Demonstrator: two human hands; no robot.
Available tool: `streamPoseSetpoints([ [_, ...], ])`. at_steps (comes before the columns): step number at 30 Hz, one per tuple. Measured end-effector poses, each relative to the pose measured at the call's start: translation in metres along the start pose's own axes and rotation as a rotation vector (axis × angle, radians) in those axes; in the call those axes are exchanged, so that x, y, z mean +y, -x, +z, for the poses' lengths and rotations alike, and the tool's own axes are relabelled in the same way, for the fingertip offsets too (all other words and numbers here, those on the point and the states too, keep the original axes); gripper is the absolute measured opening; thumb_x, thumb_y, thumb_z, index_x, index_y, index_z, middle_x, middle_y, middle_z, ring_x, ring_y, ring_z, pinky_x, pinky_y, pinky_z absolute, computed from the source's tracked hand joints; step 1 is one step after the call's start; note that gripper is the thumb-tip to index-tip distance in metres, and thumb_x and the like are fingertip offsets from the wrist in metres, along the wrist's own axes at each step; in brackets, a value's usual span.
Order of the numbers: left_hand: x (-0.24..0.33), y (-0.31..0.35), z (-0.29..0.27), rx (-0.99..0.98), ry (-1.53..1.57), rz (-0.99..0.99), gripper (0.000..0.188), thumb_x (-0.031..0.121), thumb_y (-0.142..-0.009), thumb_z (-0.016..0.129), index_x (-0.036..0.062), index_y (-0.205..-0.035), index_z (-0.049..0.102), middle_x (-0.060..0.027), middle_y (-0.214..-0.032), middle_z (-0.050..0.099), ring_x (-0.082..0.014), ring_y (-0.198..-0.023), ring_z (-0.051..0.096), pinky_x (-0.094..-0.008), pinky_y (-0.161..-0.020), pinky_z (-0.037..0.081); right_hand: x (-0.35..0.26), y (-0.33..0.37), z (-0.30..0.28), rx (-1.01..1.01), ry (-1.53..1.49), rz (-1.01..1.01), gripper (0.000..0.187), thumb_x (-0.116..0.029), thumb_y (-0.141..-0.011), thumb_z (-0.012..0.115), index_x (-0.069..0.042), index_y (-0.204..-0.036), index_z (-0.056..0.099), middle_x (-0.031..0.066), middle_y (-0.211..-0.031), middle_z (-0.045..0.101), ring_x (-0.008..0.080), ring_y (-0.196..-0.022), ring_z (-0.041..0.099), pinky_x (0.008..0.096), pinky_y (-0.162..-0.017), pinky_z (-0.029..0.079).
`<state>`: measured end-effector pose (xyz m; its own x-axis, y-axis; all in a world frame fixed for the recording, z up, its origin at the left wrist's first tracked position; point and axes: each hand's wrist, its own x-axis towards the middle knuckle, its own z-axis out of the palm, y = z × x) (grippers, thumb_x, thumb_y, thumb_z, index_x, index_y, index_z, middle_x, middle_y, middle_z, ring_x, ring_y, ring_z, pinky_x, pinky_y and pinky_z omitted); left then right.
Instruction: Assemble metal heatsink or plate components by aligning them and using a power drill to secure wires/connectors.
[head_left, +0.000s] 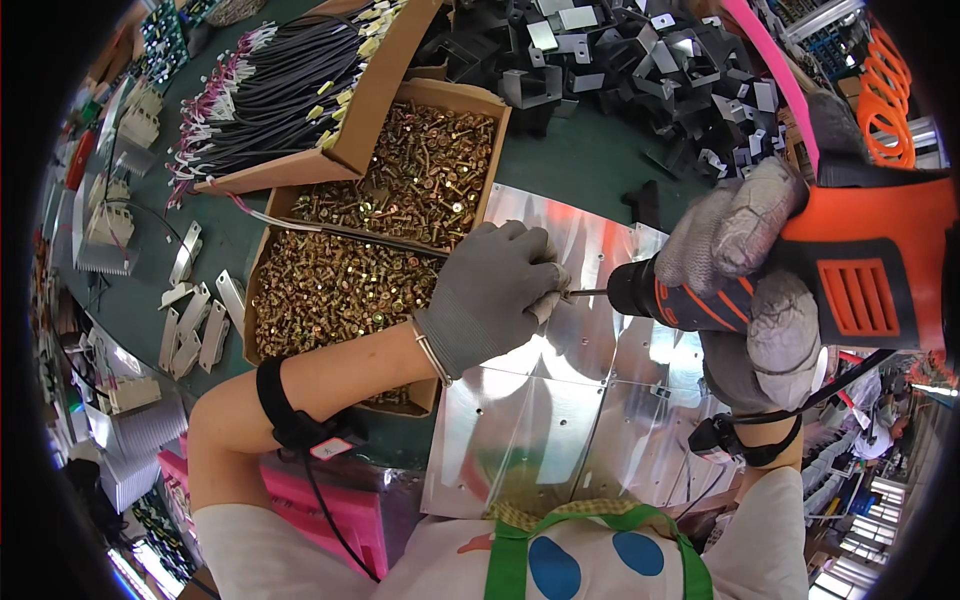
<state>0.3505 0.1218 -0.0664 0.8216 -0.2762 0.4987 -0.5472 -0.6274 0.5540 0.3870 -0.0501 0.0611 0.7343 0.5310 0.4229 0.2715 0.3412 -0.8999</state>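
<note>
Orange-and-black, the power driver (865, 250) looms nearest the camera on the right, wrapped in the gloved fingers of the right hand (735, 235). It lies nearly level, its bit (588, 293) pointing left to the gloved left hand (495, 290). That hand is curled closed, thumb and fingers meeting at the bit's tip, probably to steady it or seat something small; whether a screw sits between them is too small to tell. Both hands hover over shiny metal plates (530, 425), laid edge to edge in front of the body, seemingly so their small holes face up within the driver's reach.

Left of the plates, two cardboard boxes (252, 305) stand one behind the other, filled with brassy screws (340, 285); the left forearm crosses the near one, and this closeness likely makes for short reaches. A tilted cardboard tray (380, 85) of black cables (290, 95) rests at the far box's left side. Black brackets (650, 80) are heaped at the far side, and a few silver brackets (195, 330) lie further left.

Under all this, the tabletop (575, 155) is dark green. Beyond it, finned metal blocks (135, 440) crowd the left rim, an orange coiled hose (885, 110) hangs far right, and a cluttered workshop blurs off at near right.
</note>
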Motion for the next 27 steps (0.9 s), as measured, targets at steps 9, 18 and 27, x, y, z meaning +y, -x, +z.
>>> streamPoseSetpoints([
  [9, -0.001, 0.002, 0.002, 0.006, -0.005, -0.008, 0.016, 0.014, -0.066, 0.072, 0.0118, -0.08, 0.065, -0.0012, -0.08, 0.055, -0.0215, -0.075, 0.055, -0.0361, -0.067, 0.043, 0.004, -0.001, 0.002, -0.013, 0.008, 0.012, 0.038, -0.035, -0.083, 0.066, -0.007, -0.097, 0.044, 0.0023, -0.073, 0.048, 0.0137, -0.065, 0.05, 0.0292, -0.06, 0.043],
  [18, 0.001, -0.001, 0.0, -0.015, -0.004, -0.014, 0.015, 0.015, -0.066, 0.071, 0.0091, -0.077, 0.062, -0.0033, -0.081, 0.055, -0.0238, -0.078, 0.055, -0.0375, -0.068, 0.043, 0.008, -0.007, 0.001, -0.029, 0.011, 0.036, 0.039, -0.036, -0.083, 0.068, -0.008, -0.094, 0.044, 0.0021, -0.07, 0.048, 0.0135, -0.064, 0.05, 0.0286, -0.059, 0.042],
  [27, 0.002, -0.001, -0.003, -0.072, -0.02, -0.032, 0.011, 0.016, -0.072, 0.067, 0.0087, -0.08, 0.066, -0.0043, -0.083, 0.056, -0.0218, -0.081, 0.056, -0.0358, -0.072, 0.044, 0.015, -0.012, -0.003, -0.035, 0.031, 0.071, 0.04, -0.037, -0.082, 0.07, -0.008, -0.091, 0.044, 0.0019, -0.067, 0.048, 0.0133, -0.062, 0.05, 0.0281, -0.058, 0.042],
])
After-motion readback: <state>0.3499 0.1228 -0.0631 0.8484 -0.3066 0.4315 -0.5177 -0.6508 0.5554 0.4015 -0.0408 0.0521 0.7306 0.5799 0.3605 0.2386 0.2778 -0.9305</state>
